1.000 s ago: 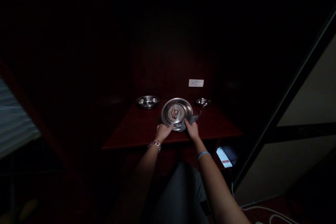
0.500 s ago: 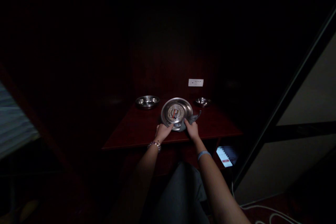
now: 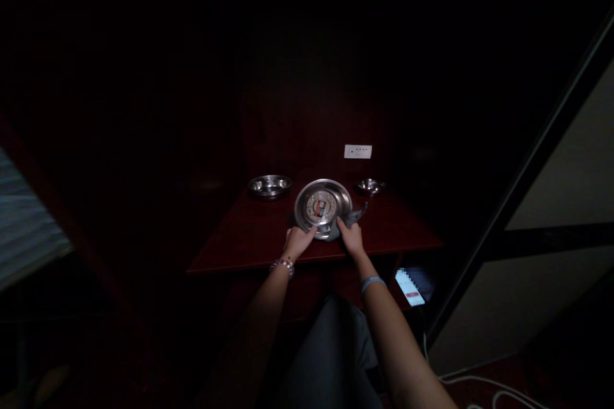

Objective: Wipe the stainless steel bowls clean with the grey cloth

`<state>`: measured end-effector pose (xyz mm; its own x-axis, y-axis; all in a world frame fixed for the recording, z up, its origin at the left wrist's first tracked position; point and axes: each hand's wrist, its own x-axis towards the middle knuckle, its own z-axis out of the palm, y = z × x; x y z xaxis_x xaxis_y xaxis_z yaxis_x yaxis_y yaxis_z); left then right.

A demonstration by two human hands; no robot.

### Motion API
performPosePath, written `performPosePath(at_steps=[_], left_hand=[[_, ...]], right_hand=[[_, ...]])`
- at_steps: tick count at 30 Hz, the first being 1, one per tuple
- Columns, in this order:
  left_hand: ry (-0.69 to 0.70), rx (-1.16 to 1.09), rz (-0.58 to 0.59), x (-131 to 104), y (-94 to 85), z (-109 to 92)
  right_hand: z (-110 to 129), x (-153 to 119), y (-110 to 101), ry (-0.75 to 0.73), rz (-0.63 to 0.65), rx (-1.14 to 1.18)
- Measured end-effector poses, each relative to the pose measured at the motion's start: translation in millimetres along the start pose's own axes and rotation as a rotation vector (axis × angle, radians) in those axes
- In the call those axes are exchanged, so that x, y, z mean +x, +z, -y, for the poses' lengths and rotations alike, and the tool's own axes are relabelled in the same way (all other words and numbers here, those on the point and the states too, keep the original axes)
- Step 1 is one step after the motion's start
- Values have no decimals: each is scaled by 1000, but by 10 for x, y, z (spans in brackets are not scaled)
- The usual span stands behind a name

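A round steel bowl (image 3: 307, 195) with a label at its centre is tilted toward me above the front of the dark red table (image 3: 230, 236). My left hand (image 3: 298, 241) grips its lower left rim, thumb on the inside and the other fingers hidden beneath. At the lower right rim, my right hand (image 3: 352, 238) is closed on a grey cloth (image 3: 354, 217), pressing it against the bowl. One end of the cloth sticks out to the right. Whether the bowl's underside touches the table cannot be seen.
A larger shiny steel bowl (image 3: 269, 186) stands at the back left of the table, a smaller steel bowl (image 3: 370, 187) at the back right. Behind them a white socket (image 3: 357, 151) is on the wall. Below the right edge a lit screen (image 3: 410, 286) shows; white cables (image 3: 480, 382) lie on the floor.
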<state>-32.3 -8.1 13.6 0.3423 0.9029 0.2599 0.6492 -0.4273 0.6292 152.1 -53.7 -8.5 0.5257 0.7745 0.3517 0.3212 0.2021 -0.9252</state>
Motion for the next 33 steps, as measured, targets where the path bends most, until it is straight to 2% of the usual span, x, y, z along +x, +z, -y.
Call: performPosePath(at_steps=[17,33], left_hand=[[19,-9,-18,37,51,70],[-5,-13,0,15,18,28]], right_hand=[[27,-6,-11,-9,8,-15],[58,-24,-19,-22,12,-10]])
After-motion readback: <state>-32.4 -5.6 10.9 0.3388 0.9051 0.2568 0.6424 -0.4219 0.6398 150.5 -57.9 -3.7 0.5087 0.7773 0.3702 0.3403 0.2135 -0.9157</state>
